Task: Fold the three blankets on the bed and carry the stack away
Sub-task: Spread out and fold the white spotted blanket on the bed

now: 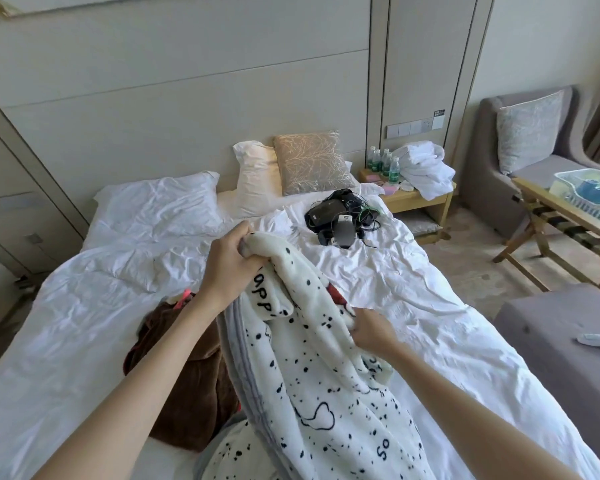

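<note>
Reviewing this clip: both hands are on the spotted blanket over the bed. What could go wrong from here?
1. The right hand only pinches a fold of the spotted blanket while the left hand grips an edge; the fold may slip, leaving it uneven.
2. Spread flat, it might snag the black device and cables lying on the bed.
3. It hangs right beside the brown blanket and could drag it along.

Soft daylight from right, mild shadows, wide-angle edge bending, slight softness.
</note>
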Demonstrator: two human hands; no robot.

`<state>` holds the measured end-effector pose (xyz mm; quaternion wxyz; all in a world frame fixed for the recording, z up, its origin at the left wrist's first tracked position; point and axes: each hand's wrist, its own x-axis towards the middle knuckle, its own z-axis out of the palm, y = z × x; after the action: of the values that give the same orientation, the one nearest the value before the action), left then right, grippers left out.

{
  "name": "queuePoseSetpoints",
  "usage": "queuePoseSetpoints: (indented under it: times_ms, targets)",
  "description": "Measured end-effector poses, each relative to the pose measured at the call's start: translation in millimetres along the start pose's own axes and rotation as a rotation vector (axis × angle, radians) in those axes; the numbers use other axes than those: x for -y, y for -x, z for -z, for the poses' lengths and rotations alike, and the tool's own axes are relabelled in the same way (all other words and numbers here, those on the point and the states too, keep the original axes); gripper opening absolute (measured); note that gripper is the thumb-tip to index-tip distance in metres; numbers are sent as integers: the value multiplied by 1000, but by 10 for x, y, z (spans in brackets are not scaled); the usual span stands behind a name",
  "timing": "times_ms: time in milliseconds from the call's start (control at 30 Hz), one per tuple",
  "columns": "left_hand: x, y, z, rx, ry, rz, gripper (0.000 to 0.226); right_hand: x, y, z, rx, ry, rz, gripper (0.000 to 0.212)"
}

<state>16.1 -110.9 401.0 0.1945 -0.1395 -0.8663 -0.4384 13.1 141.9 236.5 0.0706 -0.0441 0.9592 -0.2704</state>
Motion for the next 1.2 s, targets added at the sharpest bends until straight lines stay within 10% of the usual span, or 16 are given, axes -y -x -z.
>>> queuePoseSetpoints:
  times_ms: [367, 667, 833, 967, 1200]
  targets:
    - [545, 258, 182, -77, -131, 150, 37, -760, -95, 357, -332, 116, -390, 23]
    - [912, 387, 67, -50, -254, 412, 23, -704, -105, 592, -502, 285, -57, 31]
    - [1107, 490, -22, -18, -296, 524, 13, -590, -165, 802, -445, -173, -109, 24]
    - [1202, 532, -42, -29, -293, 591, 12, -536, -151, 898, -79, -393, -123, 31]
    - [1250, 520, -18, -74, -310, 626, 12, -573, -123, 767, -60, 291, -68, 25]
